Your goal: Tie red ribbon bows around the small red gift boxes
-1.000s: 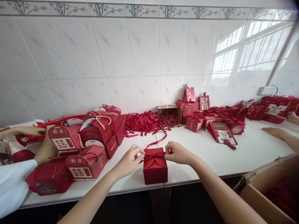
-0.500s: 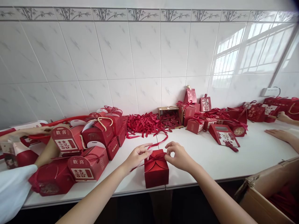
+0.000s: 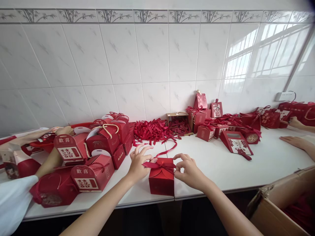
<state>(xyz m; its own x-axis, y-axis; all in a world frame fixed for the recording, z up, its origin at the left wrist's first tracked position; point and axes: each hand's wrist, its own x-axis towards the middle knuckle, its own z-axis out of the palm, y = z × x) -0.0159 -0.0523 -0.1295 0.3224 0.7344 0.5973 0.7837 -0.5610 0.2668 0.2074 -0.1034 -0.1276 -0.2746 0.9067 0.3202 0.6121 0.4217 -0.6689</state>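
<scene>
A small red gift box (image 3: 161,184) stands upright near the table's front edge, its curved top flaps folded together. Dark red ribbon (image 3: 163,165) crosses its top in a bow. My left hand (image 3: 139,164) pinches a ribbon loop at the box's left side between thumb and index finger, the other fingers spread. On the opposite side, my right hand (image 3: 186,167) pinches the ribbon's right part close to the box's upper corner. A loose ribbon strand curls on the table behind the box.
Finished-looking red boxes (image 3: 93,172) are stacked to the left, beside a co-worker's arm (image 3: 52,159). Cut ribbons (image 3: 152,130) lie heaped by the wall. More boxes (image 3: 236,143) stand at the right, with another person's hand (image 3: 295,142) beyond. A cardboard carton (image 3: 273,209) sits front right.
My left hand has shifted left, drawing the ribbon loop outward and spreading its fingers. The box has moved slightly left. My right hand keeps its pinch.
</scene>
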